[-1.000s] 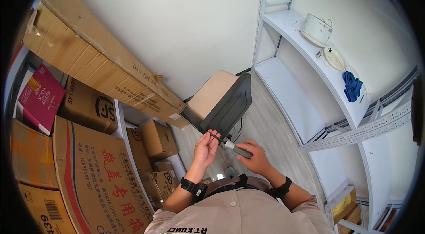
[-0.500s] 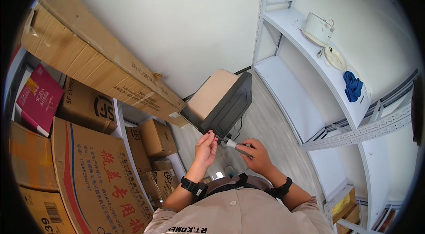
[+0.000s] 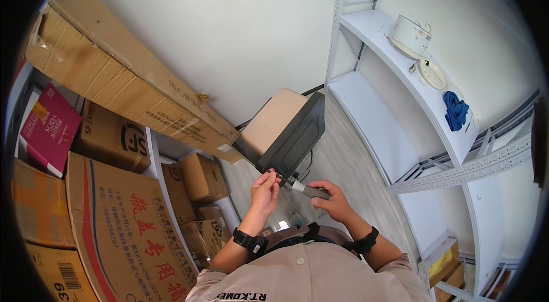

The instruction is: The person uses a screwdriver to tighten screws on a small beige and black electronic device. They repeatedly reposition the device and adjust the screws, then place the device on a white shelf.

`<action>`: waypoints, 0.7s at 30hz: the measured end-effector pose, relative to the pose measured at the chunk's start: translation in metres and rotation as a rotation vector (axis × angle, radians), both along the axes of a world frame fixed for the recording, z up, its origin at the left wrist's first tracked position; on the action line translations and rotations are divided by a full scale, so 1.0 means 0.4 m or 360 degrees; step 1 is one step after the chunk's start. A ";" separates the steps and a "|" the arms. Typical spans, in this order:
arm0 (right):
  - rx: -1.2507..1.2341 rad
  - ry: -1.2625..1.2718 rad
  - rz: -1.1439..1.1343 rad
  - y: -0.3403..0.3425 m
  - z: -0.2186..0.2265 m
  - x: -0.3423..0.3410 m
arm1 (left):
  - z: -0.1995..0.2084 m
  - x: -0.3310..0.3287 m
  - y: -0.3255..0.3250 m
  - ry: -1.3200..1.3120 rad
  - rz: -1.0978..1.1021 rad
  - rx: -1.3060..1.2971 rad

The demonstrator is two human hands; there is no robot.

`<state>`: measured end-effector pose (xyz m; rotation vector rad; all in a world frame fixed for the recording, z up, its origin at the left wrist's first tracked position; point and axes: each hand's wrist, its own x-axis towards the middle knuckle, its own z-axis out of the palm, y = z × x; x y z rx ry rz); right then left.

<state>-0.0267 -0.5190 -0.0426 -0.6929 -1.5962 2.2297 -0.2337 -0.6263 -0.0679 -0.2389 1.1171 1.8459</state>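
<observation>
Gripping gray-handled screwdriver (image 3: 315,192) near butt end with right hand (image 3: 333,202); pinching the shaft's far end with left hand (image 3: 263,193). Stretching tool between both hands. Showing more handle ahead of right fingers than half a second ago: likely re-gripping, not letting go. Too small to make out clearly at left fingertips. Just beyond left hand, dark molded panel (image 3: 296,137), with tan box-like body (image 3: 273,117) against it. Under hands, gray wood-look floor (image 3: 357,156). Left of left hand, stacked cardboard cartons (image 3: 128,210); right of right hand, white metal shelving (image 3: 374,122).
</observation>
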 end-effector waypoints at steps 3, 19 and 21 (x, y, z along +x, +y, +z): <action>-0.0551 0.0000 0.0026 -0.005 0.018 -0.003 | -0.011 -0.003 -0.003 -0.0010 0.0003 0.0065; 0.1120 -0.0076 0.0083 -0.020 0.050 -0.017 | 0.028 0.004 -0.011 -0.0067 -0.0066 0.0130; 0.1232 -0.0093 0.0087 -0.019 0.058 -0.015 | 0.021 0.005 -0.014 -0.0061 -0.0075 0.0025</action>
